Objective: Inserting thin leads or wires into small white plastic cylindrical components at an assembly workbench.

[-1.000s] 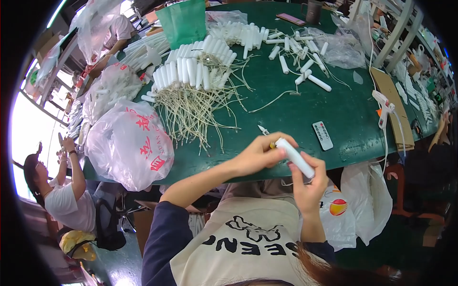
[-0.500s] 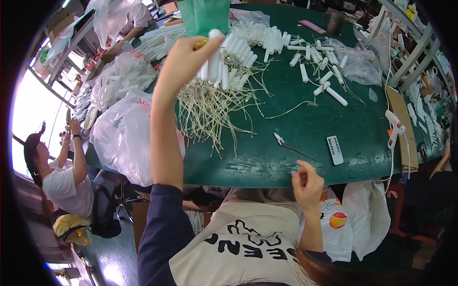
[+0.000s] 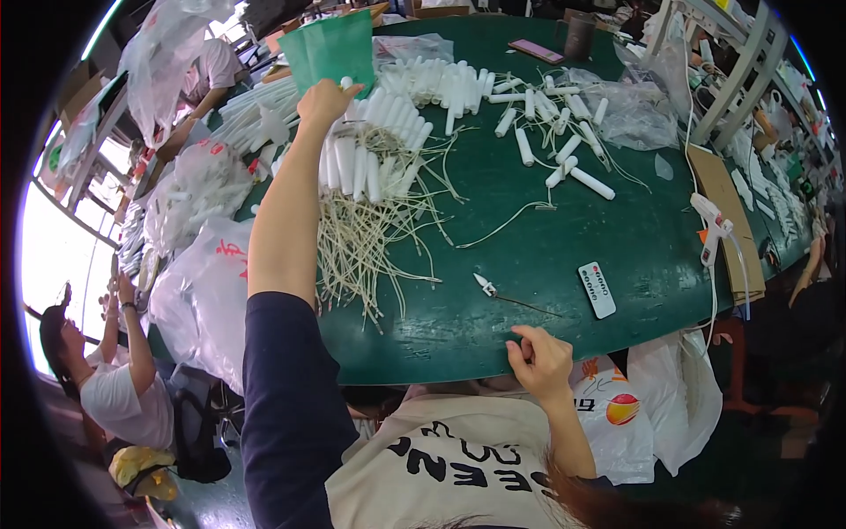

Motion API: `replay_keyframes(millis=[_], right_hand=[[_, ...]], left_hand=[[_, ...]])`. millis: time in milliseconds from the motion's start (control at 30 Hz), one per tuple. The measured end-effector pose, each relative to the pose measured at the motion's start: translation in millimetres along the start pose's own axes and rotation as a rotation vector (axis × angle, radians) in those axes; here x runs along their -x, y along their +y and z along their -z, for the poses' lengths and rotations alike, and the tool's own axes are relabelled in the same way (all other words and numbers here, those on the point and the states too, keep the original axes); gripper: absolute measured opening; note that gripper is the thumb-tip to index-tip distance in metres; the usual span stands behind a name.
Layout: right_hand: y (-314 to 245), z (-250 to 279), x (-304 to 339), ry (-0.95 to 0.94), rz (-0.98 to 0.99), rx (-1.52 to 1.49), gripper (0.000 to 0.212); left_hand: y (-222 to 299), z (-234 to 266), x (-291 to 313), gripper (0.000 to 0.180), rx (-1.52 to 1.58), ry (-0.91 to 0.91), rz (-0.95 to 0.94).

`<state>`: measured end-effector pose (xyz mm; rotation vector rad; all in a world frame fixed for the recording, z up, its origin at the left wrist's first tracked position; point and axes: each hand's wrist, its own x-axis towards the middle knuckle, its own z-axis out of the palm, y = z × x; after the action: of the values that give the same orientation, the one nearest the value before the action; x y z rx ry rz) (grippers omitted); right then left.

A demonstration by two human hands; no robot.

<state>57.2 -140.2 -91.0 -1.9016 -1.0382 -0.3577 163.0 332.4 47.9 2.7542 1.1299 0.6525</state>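
A tube (image 3: 346, 83) was pinched in the left hand (image 3: 323, 101), at the stack (image 3: 359, 169) by the green bag (image 3: 328, 51); the right hand (image 3: 545, 360) was held half-curled, empty. Many tubes were already lined up; the scattered batch (image 3: 568, 148) (messy, right) was apparently left unsorted.

On the green tabletop (image 3: 493, 238), a white remote control (image 3: 597, 290) lies toward the near edge, and a pink phone (image 3: 536, 51) lies just beside a grey mug (image 3: 579, 37) at the far edge. A brown cardboard strip (image 3: 734, 234) runs along the right edge, near a white corded device (image 3: 710, 231).
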Motion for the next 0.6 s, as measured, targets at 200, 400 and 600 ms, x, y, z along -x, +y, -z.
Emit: replay_keyframes(millis=[200, 400, 600], right_hand=[[0, 0, -3, -0.033, -0.044, -0.03, 0.016], [-1, -1, -4, -0.006, -0.041, -0.012, 0.011], [1, -2, -2, 0.005, -0.028, 0.014, 0.011]], left_hand=[[-3, -31, -16, 0.061, 0.052, -0.026, 0.087], [-14, -34, -26, 0.051, -0.002, -0.264, 0.038], [-21, -27, -31, 0.045, 0.005, -0.277, 0.02]])
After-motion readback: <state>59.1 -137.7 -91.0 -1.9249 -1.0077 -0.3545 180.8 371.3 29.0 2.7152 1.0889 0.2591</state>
